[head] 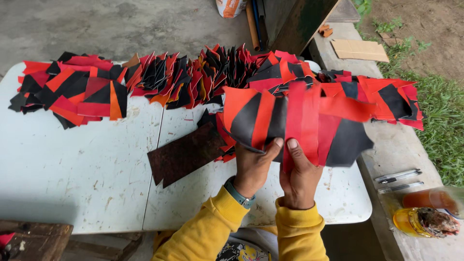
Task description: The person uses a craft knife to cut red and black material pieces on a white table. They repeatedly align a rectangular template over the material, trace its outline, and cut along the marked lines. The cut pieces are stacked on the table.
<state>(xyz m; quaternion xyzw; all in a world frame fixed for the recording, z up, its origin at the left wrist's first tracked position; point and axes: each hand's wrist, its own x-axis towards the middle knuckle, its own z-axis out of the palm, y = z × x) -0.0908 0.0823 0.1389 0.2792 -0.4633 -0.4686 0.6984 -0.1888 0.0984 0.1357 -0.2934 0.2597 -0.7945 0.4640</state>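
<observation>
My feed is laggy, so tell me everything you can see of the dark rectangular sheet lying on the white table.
The dark sheet is a flat, roughly rectangular piece, blackish-brown with a mottled reddish sheen, looking like leather or stiff felt. It lies slanted across the seam of the white table, its upper right end by the loose red and black pieces. Neither hand touches it; the left hand is nearest.

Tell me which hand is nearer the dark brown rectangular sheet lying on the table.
Left. The left hand grips the patchwork strip just right of the dark brown sheet; the right hand is farther right.
</observation>
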